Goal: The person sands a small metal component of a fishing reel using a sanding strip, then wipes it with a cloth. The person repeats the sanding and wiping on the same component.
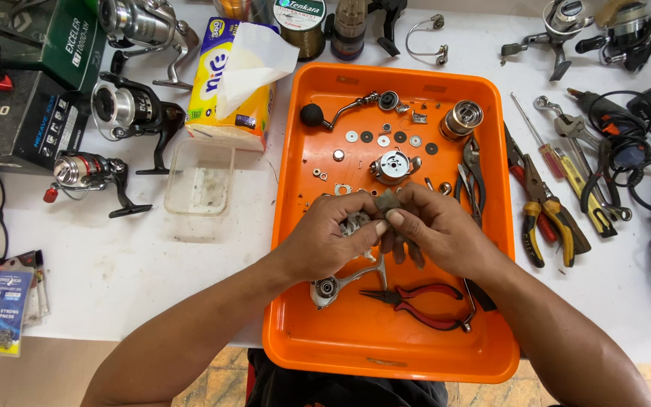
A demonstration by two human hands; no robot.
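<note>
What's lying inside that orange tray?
In the orange tray: red pliers, a reel handle, a spool, washers. Left hand and right hand cover part of a reel body.

both forearms angled inward, left hand [329, 237] and right hand [435, 230] meeting, fingers curled, thumbs touching
</note>
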